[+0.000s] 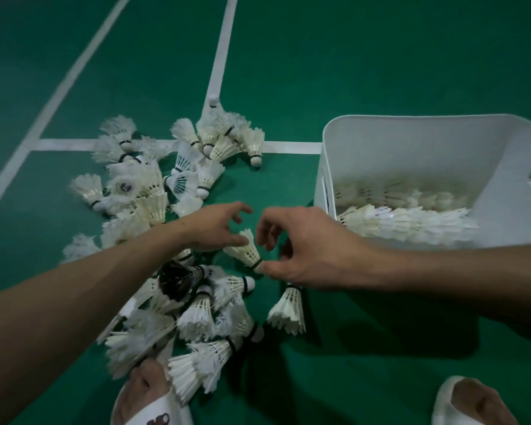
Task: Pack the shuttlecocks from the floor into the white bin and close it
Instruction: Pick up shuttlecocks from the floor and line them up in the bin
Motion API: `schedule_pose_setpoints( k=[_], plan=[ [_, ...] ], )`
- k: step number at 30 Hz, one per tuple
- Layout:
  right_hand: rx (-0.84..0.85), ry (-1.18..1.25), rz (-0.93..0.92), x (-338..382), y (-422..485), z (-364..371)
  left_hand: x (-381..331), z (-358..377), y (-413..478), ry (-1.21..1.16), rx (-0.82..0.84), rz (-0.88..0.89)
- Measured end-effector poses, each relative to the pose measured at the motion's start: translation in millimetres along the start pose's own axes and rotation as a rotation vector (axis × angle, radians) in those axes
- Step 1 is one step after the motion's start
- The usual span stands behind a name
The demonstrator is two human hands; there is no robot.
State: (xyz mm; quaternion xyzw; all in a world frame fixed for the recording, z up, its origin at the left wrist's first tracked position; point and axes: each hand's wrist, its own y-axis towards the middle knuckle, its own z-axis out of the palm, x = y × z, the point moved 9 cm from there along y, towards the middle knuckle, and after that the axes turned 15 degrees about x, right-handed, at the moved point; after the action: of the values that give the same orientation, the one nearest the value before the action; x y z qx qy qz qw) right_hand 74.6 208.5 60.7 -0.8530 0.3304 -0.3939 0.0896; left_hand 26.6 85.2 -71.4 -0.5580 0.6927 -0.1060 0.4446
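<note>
One shuttlecock (244, 250) is held over the floor (380, 56), between the two hands and just left of the bin (411, 139). Its cork end is pinched by thumb and forefinger of the right hand (301, 250); the other fingers are loosely curled. The left hand (215, 228) is kept half open, fingers curved and spread, nothing enclosed; its thumb tip is seen at the feather skirt, contact not confirmed. A stacked row (405, 222) is laid inside the open-topped bin. A loose pile (147, 194) is scattered left of the bin, across white lines (221, 56). Two slippers (154, 406) are noted at the bottom edge.
</note>
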Motion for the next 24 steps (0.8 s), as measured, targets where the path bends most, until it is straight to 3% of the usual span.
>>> schedule_pose_setpoints(
  k=[5, 10, 21, 24],
  plan=[
    [0.104, -0.048, 0.106, -33, 15, 33, -10, 38, -6, 0.063, 0.178, 0.081],
    [0.221, -0.092, 0.158, -48, 20, 67, -1, 64, -23, 0.106, 0.34, 0.051],
    [0.493, -0.101, 0.201, -70, 24, 125, -2, 54, -26, 0.196, 0.24, 0.026],
    [0.479, -0.017, 0.23, -76, 25, 129, -3, 52, -27, 0.171, 0.234, 0.022]
  ],
)
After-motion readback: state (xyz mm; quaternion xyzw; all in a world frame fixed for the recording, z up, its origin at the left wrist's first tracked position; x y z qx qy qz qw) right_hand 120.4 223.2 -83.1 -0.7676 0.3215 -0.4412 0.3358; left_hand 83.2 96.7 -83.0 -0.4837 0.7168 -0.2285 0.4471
